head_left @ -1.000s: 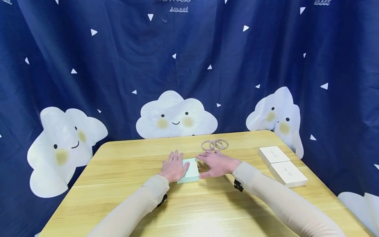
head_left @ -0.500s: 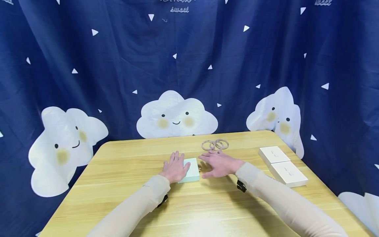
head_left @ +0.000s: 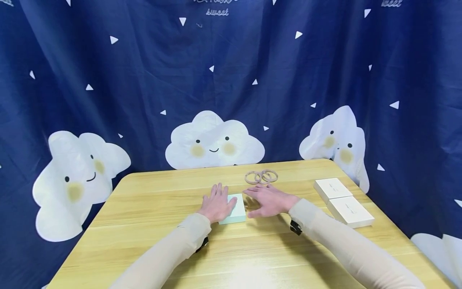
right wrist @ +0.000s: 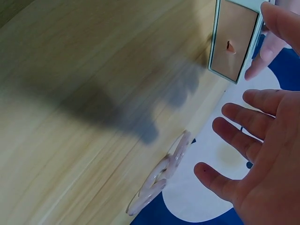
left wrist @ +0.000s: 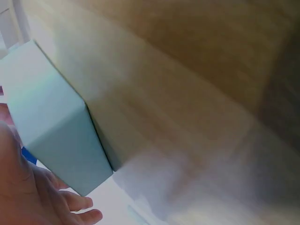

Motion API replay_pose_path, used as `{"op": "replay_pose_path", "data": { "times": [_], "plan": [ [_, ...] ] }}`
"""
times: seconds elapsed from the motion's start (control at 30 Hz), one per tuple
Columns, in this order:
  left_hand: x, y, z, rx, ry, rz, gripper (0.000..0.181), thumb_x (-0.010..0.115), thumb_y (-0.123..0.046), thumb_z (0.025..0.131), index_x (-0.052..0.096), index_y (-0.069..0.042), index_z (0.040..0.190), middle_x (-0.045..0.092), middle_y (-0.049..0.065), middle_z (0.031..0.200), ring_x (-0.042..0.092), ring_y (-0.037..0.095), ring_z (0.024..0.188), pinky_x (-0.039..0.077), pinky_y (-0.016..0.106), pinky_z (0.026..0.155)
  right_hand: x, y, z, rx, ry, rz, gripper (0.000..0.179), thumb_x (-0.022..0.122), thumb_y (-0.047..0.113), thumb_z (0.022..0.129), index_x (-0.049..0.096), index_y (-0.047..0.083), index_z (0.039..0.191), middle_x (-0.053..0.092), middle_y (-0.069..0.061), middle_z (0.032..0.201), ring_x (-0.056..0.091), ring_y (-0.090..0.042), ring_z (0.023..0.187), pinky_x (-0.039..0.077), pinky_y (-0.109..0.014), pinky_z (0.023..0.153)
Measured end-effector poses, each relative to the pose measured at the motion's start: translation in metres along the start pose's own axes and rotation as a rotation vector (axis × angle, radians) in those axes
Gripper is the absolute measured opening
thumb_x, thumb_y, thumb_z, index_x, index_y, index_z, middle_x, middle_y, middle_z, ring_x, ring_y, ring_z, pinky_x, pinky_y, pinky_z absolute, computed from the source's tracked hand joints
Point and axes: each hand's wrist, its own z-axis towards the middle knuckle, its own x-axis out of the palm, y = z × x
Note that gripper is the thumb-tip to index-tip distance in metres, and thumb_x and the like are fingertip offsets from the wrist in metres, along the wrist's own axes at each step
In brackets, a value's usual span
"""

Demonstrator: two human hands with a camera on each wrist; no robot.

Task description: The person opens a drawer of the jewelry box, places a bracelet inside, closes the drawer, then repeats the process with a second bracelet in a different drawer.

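Note:
A small mint-green box lies on the table, its near long side facing me. My left hand rests at its left side, fingers stretched forward and thumb across the top. In the right wrist view, the box's right end shows a brown panel framed in green, with a small tab at its middle. Just right of that end, my right hand hovers with fingers and thumb spread, holding nothing. Beyond it lie three pale pinkish rings, like bangles, overlapping one another.
Two white boxes with small print stand end to end near the right edge of the wooden table. A dark blue curtain with white clouds hangs behind the table.
My right hand has drawn back a little to the right, away from the box's end. My left hand and the green box have shifted slightly to the right.

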Motion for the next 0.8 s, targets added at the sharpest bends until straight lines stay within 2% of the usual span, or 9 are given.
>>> {"op": "replay_pose_path", "data": {
  "times": [0.17,0.33,0.5,0.67,0.8],
  "plan": [
    [0.006,0.0,0.001,0.006,-0.002,0.035,0.074,0.03,-0.056,0.105,0.026,-0.007,0.16,0.015,0.02,0.168,0.011,0.037,0.156,0.018,0.071,0.116,0.0,-0.001,-0.002,0.008,0.002,0.026,0.087,0.063,0.065,0.088,0.038,0.017,0.157,0.039,-0.006,0.161,0.031,-0.03,0.15,0.023,-0.067,0.116],
    [0.015,0.005,0.006,-0.013,0.015,0.048,0.077,0.024,-0.062,0.103,0.022,-0.012,0.162,0.009,0.015,0.17,0.007,0.034,0.157,0.016,0.071,0.116,0.001,-0.003,-0.002,0.006,0.0,0.028,0.087,0.064,0.065,0.088,0.038,0.017,0.157,0.04,-0.006,0.16,0.031,-0.031,0.15,0.023,-0.068,0.116],
    [0.014,0.005,0.009,-0.025,0.041,0.051,0.077,0.023,-0.064,0.103,0.018,-0.015,0.163,0.004,0.012,0.17,0.003,0.032,0.157,0.014,0.072,0.116,0.001,-0.004,-0.001,0.011,0.002,0.021,0.088,0.064,0.065,0.088,0.038,0.017,0.157,0.04,-0.006,0.16,0.031,-0.031,0.15,0.023,-0.068,0.116],
    [0.012,0.005,0.01,-0.032,0.026,0.088,0.078,0.023,-0.063,0.103,0.017,-0.013,0.163,0.005,0.013,0.17,0.003,0.033,0.157,0.014,0.074,0.115,0.004,-0.005,0.001,0.012,0.014,0.017,0.089,0.063,0.067,0.088,0.037,0.017,0.157,0.038,-0.005,0.161,0.031,-0.032,0.15,0.023,-0.067,0.116],
    [0.012,0.005,0.01,-0.052,0.023,0.071,0.077,0.024,-0.062,0.103,0.018,-0.013,0.163,0.005,0.014,0.17,0.003,0.034,0.157,0.015,0.075,0.113,0.006,-0.006,0.003,0.008,0.012,0.008,0.09,0.061,0.069,0.087,0.036,0.019,0.157,0.038,-0.004,0.161,0.031,-0.031,0.15,0.023,-0.067,0.116]
  ]
}}
